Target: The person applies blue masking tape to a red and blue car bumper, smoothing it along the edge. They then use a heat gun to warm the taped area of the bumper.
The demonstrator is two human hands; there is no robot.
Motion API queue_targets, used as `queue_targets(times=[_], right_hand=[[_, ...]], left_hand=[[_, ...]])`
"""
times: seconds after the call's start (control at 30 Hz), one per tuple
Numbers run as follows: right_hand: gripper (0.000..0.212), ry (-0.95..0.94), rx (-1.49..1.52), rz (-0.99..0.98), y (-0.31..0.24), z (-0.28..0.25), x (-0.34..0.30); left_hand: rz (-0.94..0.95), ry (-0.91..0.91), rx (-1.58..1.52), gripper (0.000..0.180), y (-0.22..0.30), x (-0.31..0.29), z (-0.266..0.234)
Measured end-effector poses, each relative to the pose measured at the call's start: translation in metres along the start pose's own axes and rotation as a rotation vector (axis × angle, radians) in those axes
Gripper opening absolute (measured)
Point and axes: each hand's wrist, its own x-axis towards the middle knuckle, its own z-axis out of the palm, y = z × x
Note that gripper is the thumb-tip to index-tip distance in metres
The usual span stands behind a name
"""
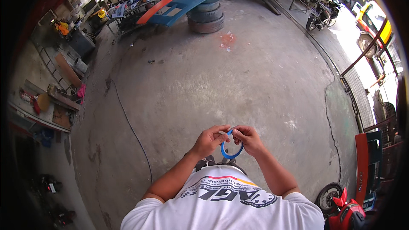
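Note:
A roll of blue tape (pixel 230 156) hangs in front of my body, held at its top by both hands. My left hand (pixel 210 139) pinches the roll's upper left side between thumb and fingers. Close beside it, my right hand (pixel 248 139) has its fingers bent in on the upper right side of the roll. The fingertips of the two hands almost meet above the ring. Whether a tape end is lifted between them is too small to tell.
An orange and teal vehicle panel (pixel 187 1) rests on stacked tyres (pixel 206 18) at the far side. A dark hose (pixel 131 127) lies along the floor to the left. A red motorcycle (pixel 347 213) stands at the lower right, near another orange-teal panel (pixel 362 166). Cluttered benches (pixel 51 106) line the left.

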Motion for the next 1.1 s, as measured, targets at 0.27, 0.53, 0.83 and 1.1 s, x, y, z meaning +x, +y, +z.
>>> queue_targets(times=[0.27,0.53,0.83,1.1], right_hand=[[0.026,0.108,-0.355,0.026,0.001,-0.007,0.147],[0.031,0.168,-0.710,-0.060,-0.063,0.006,0.347],[0.038,0.012,-1.267,-0.690,-0.170,0.046,0.489],[0.031,-0.146,-1.244,-0.650,-0.229,-0.041,0.664]], left_hand=[[-0.130,0.045,0.012,0.041,-0.016,0.095,-0.101],[-0.178,0.099,0.006,0.027,0.039,0.242,-0.237],[-0.327,0.171,-0.374,0.021,0.092,0.413,-0.366],[-0.366,0.269,-0.557,0.020,0.107,0.586,-0.422]])
